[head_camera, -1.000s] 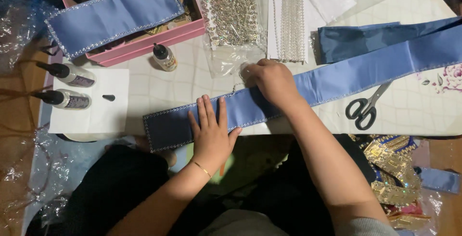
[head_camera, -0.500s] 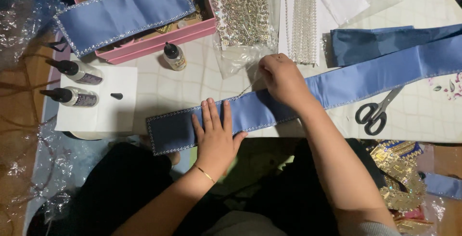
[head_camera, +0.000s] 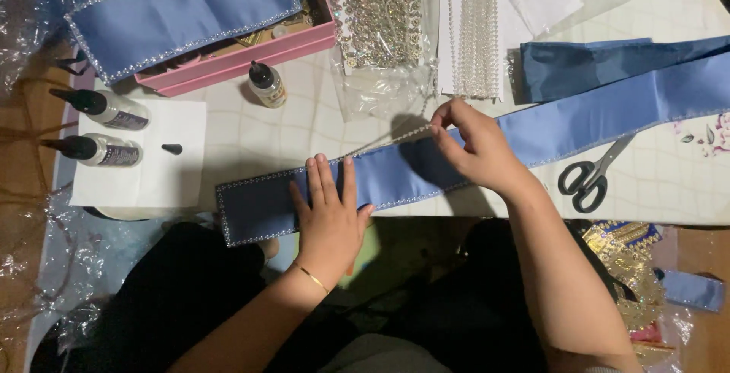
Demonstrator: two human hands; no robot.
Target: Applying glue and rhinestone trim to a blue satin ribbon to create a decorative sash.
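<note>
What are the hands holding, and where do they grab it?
The right hand pinches a thin sparkly trim strand at its end. The left hand only presses flat on the blue sash.

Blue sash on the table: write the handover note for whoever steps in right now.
Left hand: flat, palm down, pinning the blue sash near its left end.
Right hand: fingertips pinching the rhinestone chain, which lifts off the sash's upper edge there.
Sash lies across the table's front edge; scissors to the right, glue bottles on white paper at left.
Done: trim lines the left end and lower edge.
Left: seating the chain along the upper edge, judging by the lifted stretch.
</note>
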